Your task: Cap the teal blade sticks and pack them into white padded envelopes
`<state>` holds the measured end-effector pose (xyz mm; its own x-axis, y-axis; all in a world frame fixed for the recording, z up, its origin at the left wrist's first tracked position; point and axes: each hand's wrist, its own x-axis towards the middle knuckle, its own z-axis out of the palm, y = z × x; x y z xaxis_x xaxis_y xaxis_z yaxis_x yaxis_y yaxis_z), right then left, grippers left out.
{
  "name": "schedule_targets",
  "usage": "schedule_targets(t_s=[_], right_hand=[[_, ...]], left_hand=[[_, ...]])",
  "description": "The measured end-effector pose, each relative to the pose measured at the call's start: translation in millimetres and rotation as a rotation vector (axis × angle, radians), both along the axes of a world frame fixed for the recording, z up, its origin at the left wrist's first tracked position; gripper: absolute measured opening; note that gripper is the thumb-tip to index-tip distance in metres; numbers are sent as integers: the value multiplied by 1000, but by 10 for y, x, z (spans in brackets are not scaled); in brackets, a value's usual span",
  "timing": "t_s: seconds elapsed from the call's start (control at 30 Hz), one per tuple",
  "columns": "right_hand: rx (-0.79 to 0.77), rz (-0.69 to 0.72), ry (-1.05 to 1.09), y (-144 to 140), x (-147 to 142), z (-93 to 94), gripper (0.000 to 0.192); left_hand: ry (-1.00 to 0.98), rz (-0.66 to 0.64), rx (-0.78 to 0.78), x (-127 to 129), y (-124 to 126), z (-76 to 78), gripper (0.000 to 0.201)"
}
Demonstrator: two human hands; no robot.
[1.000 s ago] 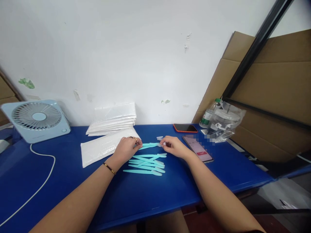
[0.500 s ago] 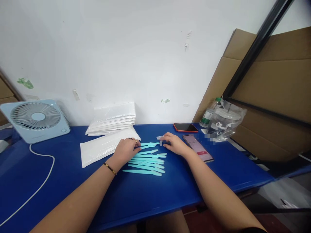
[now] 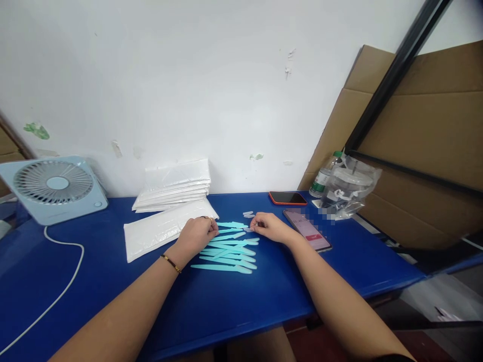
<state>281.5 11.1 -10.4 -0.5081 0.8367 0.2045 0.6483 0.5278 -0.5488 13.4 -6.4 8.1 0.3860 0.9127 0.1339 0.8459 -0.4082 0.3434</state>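
Abt a dozen slim teal plastic sticks [image 3: 228, 251] lying flat on blue table, roughly parallel, few crossed, w/ small clear caps [image 3: 248, 214] just behind
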Motion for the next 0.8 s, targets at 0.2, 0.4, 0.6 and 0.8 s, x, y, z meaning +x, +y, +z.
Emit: schedule_targets(t_s=[0.2,0.4,0.6,0.8], right_hand=[[28,2,-7,-16,-85,12,9],[42,15,-7,-67,-145,56,9],[43,116,14,-145,-262,88,7],[68,6,7,-129,-79,134,9]], left_hand=[[2,-20,23,21,12,-13,14],[11,-40,39,18,17,-13,16],[14,-89,1,125,-27,-25,15],[15,-78,-11,90,-16,-29,15]])
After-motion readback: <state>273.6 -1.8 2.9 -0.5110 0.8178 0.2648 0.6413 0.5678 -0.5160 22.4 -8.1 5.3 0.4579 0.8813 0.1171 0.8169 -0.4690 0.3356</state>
